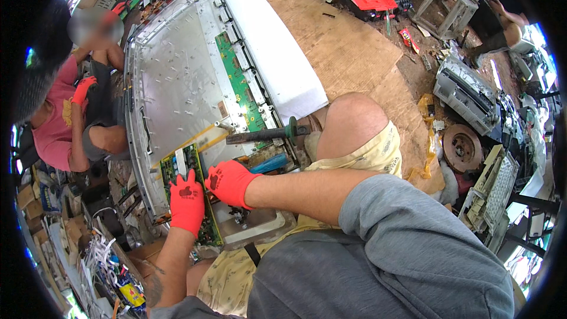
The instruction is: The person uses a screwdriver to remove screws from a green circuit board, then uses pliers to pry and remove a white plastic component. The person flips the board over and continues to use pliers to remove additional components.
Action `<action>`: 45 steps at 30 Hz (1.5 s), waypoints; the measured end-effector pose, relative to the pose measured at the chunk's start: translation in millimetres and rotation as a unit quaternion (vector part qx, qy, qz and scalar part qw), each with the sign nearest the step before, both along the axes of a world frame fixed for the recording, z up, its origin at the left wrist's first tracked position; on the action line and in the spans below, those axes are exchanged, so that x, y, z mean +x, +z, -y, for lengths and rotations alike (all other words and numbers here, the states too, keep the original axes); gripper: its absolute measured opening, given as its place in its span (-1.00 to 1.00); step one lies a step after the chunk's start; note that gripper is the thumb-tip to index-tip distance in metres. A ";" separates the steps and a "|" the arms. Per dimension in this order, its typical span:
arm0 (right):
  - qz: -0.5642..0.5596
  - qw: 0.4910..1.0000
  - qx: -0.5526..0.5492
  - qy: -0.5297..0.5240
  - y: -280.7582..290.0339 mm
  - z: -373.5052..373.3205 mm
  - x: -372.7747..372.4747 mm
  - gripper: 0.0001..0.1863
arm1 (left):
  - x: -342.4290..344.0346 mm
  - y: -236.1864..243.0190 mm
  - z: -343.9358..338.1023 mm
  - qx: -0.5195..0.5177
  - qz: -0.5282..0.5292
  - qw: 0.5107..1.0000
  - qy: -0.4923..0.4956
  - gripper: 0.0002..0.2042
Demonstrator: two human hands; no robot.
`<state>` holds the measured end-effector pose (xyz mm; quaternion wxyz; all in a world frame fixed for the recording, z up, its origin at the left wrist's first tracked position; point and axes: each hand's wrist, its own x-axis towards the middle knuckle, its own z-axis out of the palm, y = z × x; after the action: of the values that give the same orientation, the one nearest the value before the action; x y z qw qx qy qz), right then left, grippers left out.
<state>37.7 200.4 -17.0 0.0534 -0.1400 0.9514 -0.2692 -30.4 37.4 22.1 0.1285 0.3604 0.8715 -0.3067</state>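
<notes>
- Cluttered workshop ground fills the left edge of the frame, with heaped scrap (106, 272); at upper left sits a co-worker in a pink shirt (56, 136).
- Next comes a large metal panel (177, 53), stretching from the upper left to the centre.
- At lower centre-left, the person's left hand (188, 201), red-gloved, lies directly over a green circuit board (209, 227), fingers somewhat spread; whether they clamp it, I cannot tell.
- This board's long axis runs steeply, its top leaning to the left; it shows above and below the left hand, which is the nearer one.
- Just beside its right edge is the right hand (230, 184), fingers curled inward; what they hold is hidden from me.
- Further right, near this hand, lies a blue handle (269, 164); beyond it, brown cardboard (331, 35).
</notes>
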 end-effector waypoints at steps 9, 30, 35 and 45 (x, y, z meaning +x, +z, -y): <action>0.012 1.000 -0.009 0.006 4.9 -1.8 -0.5 -0.82 | 3.9 -5.1 4.7 0.012 -0.033 0.999 -0.014 -0.76; -0.001 1.000 -0.013 -0.002 -2.4 -0.4 -1.0 -0.80 | 3.0 -4.6 1.8 0.022 -0.022 0.999 -0.011 -0.75; 0.006 1.000 -0.016 -0.001 1.3 -3.2 -0.9 -0.81 | -1.9 10.8 -5.4 0.018 0.000 0.999 -0.034 -0.77; -0.009 1.000 -0.006 -0.008 -2.4 -0.5 -0.1 -0.80 | 3.5 5.2 -7.8 -0.001 -0.014 1.000 -0.015 -0.77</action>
<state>37.7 201.0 -19.5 0.0418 -0.1347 0.9514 -0.2739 -26.9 45.2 27.2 0.1118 0.3691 0.8673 -0.3148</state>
